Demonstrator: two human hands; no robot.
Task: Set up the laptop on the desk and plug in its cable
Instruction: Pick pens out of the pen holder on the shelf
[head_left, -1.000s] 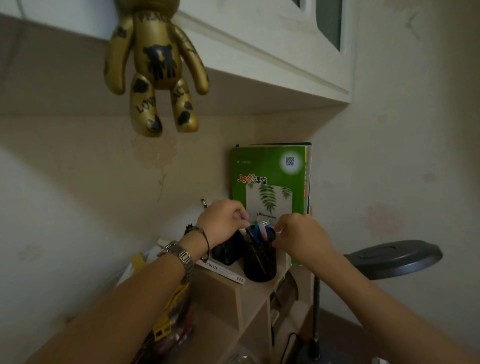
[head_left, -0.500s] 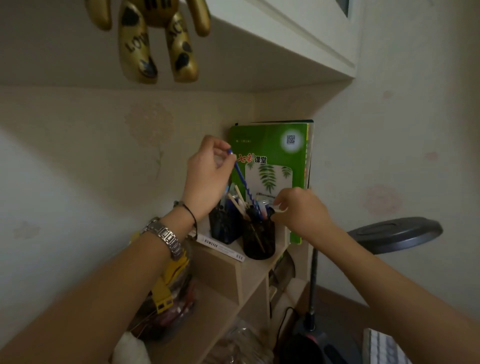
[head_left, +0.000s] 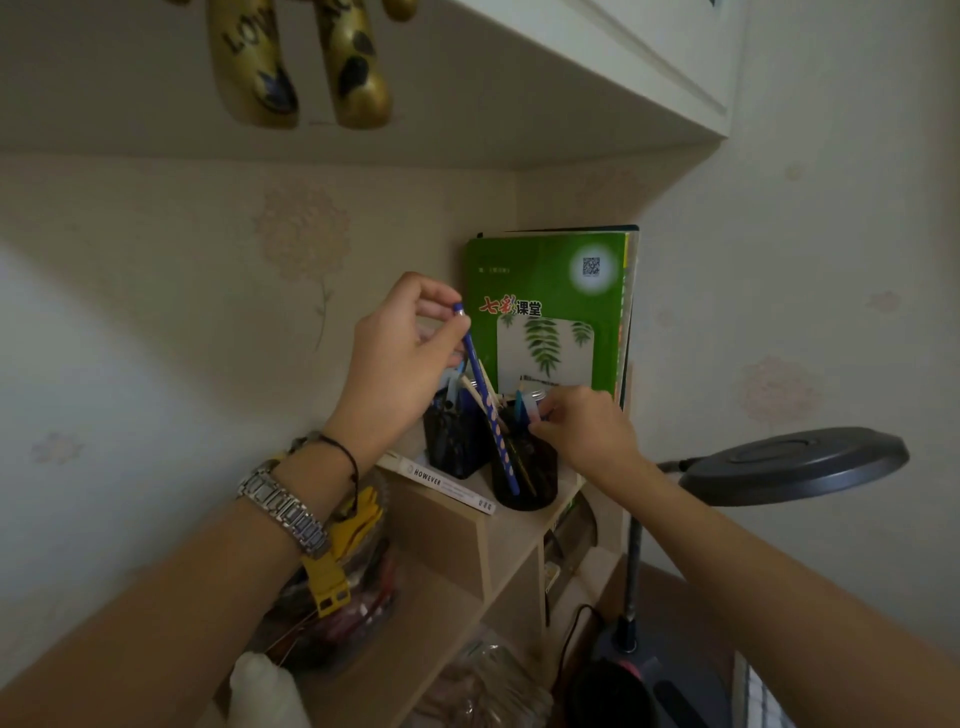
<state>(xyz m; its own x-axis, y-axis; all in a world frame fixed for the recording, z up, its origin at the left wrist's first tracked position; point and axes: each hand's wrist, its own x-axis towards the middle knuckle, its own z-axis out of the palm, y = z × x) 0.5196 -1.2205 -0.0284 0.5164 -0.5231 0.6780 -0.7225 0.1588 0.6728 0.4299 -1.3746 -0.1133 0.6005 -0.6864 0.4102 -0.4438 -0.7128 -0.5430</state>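
No laptop or laptop cable is in view. My left hand (head_left: 400, 364) pinches the top of a blue dotted pencil (head_left: 488, 410), whose lower end stands in a round black pen cup (head_left: 524, 475) on the small wooden shelf unit (head_left: 483, 545). My right hand (head_left: 587, 431) rests at the cup's rim with its fingers closed on a small white and blue item (head_left: 532, 408); what that item is I cannot tell. A second, square black pen holder (head_left: 452, 441) stands just left of the cup.
A green book (head_left: 550, 312) leans upright behind the cups. A flat white book (head_left: 441, 483) lies under them. A dark desk lamp (head_left: 795, 462) stands at the right, its black cord (head_left: 571, 629) beside the base. A gold bear toy (head_left: 301, 62) hangs overhead. Cluttered bags (head_left: 337, 613) fill the lower shelf.
My left hand has lifted the blue pencil upward out of the cup over the last second. My right hand stayed at the cup's rim. The view tilted down slightly.
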